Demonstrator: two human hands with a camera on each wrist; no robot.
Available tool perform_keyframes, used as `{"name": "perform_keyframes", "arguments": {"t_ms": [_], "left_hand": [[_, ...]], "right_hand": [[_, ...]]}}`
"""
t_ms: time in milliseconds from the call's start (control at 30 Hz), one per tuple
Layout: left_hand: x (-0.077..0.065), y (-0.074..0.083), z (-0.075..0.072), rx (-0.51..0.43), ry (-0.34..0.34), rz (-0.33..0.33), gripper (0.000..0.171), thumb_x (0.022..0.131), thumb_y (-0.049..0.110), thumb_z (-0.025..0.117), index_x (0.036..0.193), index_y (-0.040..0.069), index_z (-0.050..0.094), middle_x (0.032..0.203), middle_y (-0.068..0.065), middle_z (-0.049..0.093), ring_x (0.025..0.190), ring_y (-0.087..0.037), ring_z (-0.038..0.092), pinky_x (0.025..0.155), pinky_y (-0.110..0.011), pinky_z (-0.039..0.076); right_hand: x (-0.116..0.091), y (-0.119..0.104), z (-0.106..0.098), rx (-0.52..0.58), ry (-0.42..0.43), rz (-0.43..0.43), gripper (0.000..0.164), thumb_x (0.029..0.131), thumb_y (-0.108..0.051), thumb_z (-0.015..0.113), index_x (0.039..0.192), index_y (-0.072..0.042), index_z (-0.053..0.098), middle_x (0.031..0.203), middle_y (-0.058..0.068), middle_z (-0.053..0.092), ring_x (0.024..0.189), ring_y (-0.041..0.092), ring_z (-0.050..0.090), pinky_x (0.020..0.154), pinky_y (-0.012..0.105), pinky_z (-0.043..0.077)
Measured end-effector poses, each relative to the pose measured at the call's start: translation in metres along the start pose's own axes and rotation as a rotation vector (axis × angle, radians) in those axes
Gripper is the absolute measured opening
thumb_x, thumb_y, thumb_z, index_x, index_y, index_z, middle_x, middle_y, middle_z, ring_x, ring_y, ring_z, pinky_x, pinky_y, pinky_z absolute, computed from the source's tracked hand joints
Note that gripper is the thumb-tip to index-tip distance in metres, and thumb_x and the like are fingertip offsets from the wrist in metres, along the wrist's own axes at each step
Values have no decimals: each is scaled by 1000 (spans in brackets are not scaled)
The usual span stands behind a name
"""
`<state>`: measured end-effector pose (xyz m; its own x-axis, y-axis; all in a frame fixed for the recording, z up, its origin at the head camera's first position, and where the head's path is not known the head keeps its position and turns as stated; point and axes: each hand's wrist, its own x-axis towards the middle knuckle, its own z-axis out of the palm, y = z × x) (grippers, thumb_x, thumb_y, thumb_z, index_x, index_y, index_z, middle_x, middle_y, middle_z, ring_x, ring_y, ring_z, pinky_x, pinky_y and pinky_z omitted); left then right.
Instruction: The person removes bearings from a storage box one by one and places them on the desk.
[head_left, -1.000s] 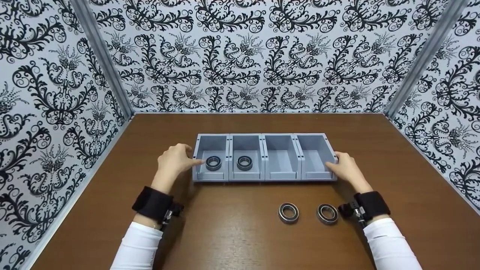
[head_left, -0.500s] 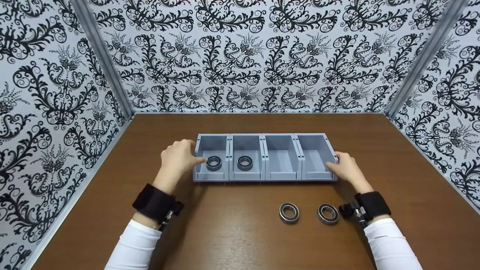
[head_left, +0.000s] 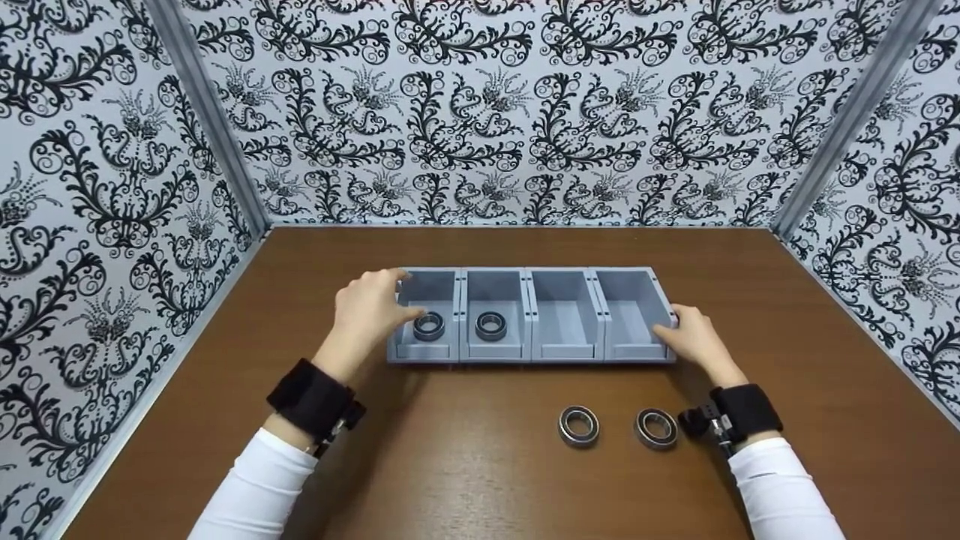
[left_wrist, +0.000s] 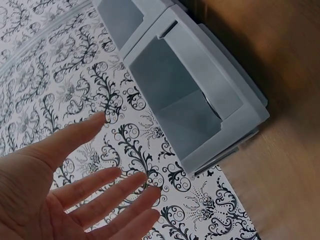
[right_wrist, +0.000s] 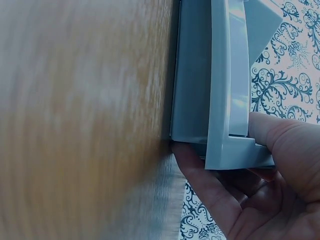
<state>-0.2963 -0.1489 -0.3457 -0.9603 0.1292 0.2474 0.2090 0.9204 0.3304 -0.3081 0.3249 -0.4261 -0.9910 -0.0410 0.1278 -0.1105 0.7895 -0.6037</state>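
A row of several joined grey storage bins [head_left: 565, 350] stands mid-table. One black-and-silver ball bearing [head_left: 428, 327] lies in the leftmost bin and another bearing [head_left: 490, 326] in the bin beside it. My left hand [head_left: 369, 309] hovers over the left end of the row, thumb and fingers spread, holding nothing. In the left wrist view, that hand [left_wrist: 85, 195] is apart from the leftmost bin [left_wrist: 220, 90]. My right hand [head_left: 697, 339] grips the outer wall of the rightmost bin, thumb inside; the right wrist view shows its fingers [right_wrist: 210, 192] curled under the bin's edge.
Two more bearings lie on the brown table [head_left: 465, 465] in front of the bins: one bearing [head_left: 578, 427] right of centre, the other bearing [head_left: 656, 429] close to the right wrist's camera [head_left: 697, 421]. Patterned walls [head_left: 480, 112] enclose the back and sides.
My left hand has come off the row's left outer wall, rising and shifting rightward over the leftmost bin. My right hand, the bins and the bearings stay in place.
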Motion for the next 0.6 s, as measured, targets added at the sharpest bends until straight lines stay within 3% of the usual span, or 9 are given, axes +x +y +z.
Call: {"name": "perform_keyframes", "arguments": {"t_ms": [133,267,600], "left_hand": [[1,3,-1,5,-5,43,65,82,42,88,134,7,70,107,-13,76,94,-39,72,75,-55,56],[2,7,-3,6,-14,84,63,82,39,88,134,8,70,116,-15,75,98,-41,72,77,-56,56],[8,19,-3,-12,-13,194,57,83,34,88,131,7,71,121,-15,73,104,-39,71,80,-56,57]], "right_hand": [[0,1,1,-19,0,-15,41,93,-9,62,123,20,59,113,35,67,88,37,65,78,47,51],[0,0,2,-14,4,-15,39,93,-8,62,121,19,61,110,33,68,85,33,62,76,44,49],[0,0,1,-6,-2,0,40,94,-9,62,122,19,60,110,34,67,87,34,63,77,44,50]]}}
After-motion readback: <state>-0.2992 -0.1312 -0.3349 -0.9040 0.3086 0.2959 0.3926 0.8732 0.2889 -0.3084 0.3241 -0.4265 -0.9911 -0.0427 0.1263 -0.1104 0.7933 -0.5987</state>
